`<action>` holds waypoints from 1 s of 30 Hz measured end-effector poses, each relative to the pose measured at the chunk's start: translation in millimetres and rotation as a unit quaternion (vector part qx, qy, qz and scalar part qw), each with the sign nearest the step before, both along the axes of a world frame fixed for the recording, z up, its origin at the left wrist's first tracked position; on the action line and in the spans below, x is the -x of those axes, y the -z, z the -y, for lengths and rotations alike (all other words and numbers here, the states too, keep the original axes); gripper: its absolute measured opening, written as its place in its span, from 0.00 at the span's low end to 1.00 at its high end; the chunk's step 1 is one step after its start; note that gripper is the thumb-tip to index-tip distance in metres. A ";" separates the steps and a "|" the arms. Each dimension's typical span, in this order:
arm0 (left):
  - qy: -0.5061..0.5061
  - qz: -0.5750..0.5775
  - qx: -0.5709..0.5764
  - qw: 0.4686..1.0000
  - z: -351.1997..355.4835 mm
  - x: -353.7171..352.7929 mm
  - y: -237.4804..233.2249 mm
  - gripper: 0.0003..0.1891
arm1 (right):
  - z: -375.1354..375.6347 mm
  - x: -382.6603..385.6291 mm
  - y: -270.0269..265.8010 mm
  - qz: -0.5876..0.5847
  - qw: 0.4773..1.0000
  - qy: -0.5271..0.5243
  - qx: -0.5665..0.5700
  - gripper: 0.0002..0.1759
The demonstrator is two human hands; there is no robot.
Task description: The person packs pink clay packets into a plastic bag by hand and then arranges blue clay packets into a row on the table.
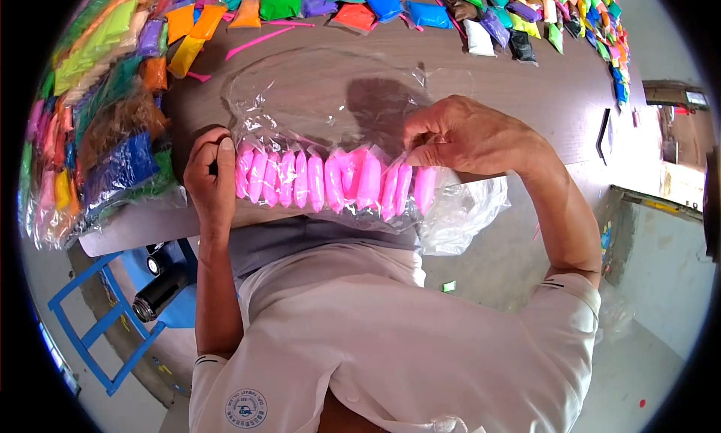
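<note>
A large clear plastic bag (300,95) lies over the near edge of the brown table, with a row of several pink packets (315,181) inside it. At the row's left end, my left hand (210,166) is closed, its fingers pinching the bag's edge. My right hand (443,136) pinches the clear plastic above the right end of the row, fingers curled together. Below my right hand, crumpled clear plastic (466,211) hangs over the table's near edge.
Colourful packets (282,5) line the far side of the table (526,95). Bagged packets (116,159) are piled at the left. A blue chair (98,328) with a black bottle (159,294) stands at the lower left. A black handle-like object (603,136) lies at the right.
</note>
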State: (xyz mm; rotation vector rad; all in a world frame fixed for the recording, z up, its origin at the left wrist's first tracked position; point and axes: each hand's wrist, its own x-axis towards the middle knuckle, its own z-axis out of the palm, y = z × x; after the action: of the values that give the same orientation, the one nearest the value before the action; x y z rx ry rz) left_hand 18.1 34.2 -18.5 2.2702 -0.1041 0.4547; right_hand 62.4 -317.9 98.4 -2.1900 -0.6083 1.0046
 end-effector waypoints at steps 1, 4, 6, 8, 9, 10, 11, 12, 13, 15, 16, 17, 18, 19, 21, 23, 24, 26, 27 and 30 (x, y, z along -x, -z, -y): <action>0.001 0.000 0.002 1.000 -0.2 0.3 0.2 0.08 | 0.2 -0.1 0.6 0.005 1.000 -0.006 -0.002 0.10; 0.003 -0.001 0.010 1.000 -0.4 0.1 1.0 0.08 | 2.8 -2.1 3.0 -0.020 1.000 -0.011 -0.010 0.09; 0.000 -0.006 0.014 1.000 -0.7 0.1 2.1 0.08 | 5.9 -4.7 5.4 -0.035 0.999 -0.024 -0.013 0.09; 0.000 -0.004 0.017 1.000 -0.7 0.1 2.9 0.08 | 9.7 -8.1 8.1 -0.034 0.998 -0.051 -0.014 0.11; 0.000 -0.003 0.019 1.000 -0.8 0.1 2.9 0.07 | 11.7 -9.1 10.6 -0.048 0.997 -0.045 -0.029 0.10; 0.001 -0.003 0.015 1.000 -0.8 0.2 2.6 0.08 | 13.7 -9.8 13.6 -0.061 0.996 -0.040 -0.044 0.10; 0.001 -0.002 0.012 1.000 -0.9 0.2 2.2 0.08 | 14.7 -11.3 15.3 -0.075 0.995 -0.034 -0.059 0.10; 0.002 -0.001 0.008 1.000 -0.9 0.2 1.9 0.08 | 15.0 -13.7 15.9 -0.031 0.997 -0.059 -0.048 0.09; -0.001 -0.003 0.010 1.000 -0.8 0.3 1.7 0.09 | 15.4 -16.5 16.5 0.014 0.996 -0.084 -0.038 0.09; -0.007 -0.007 0.012 1.000 -0.5 0.1 1.2 0.10 | 16.1 -24.6 16.6 0.029 0.995 -0.093 -0.038 0.08; -0.014 -0.030 0.036 0.999 -0.8 0.6 1.0 0.11 | 16.4 -29.8 14.9 -0.001 0.996 -0.076 -0.050 0.08; -0.021 -0.053 0.060 0.997 -1.0 2.1 0.7 0.11 | 16.8 -35.0 12.7 -0.030 0.996 -0.059 -0.061 0.08; -0.028 -0.077 0.084 0.993 -1.5 3.4 0.3 0.12 | 16.3 -40.6 9.3 -0.026 0.998 -0.059 -0.028 0.09; -0.030 -0.084 0.093 0.992 -1.1 4.5 -0.8 0.12 | 18.0 -45.3 13.0 -0.075 0.995 -0.038 -0.044 0.09; -0.036 -0.097 0.113 0.988 -0.1 4.6 -3.0 0.13 | 21.1 -48.0 20.9 -0.105 0.992 -0.016 -0.068 0.11; -0.022 -0.078 0.103 0.991 -0.8 3.7 -2.6 0.13 | 22.7 -48.5 25.8 -0.071 0.994 -0.015 -0.084 0.16; -0.016 -0.069 0.098 0.993 -1.4 4.4 -2.1 0.13 | 21.7 -48.1 24.0 -0.071 0.994 -0.008 -0.087 0.19; -0.002 -0.059 0.061 0.996 -0.6 4.7 -5.9 0.13 | 18.7 -43.3 17.3 -0.072 0.993 0.006 -0.095 0.26; 0.007 -0.054 0.043 0.998 -0.2 4.5 -7.6 0.12 | 15.8 -41.2 14.0 -0.060 0.996 0.000 -0.067 0.27; 0.015 -0.040 0.040 0.998 -1.2 3.5 -3.9 0.11 | 2.6 -35.5 8.3 -0.005 1.000 -0.027 -0.004 0.29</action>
State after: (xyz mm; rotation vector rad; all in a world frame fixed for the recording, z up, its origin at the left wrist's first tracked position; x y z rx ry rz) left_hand 14.7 35.4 -14.6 2.2022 -0.0776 0.3455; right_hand 97.9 -320.5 90.1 -2.1707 -0.6684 1.0394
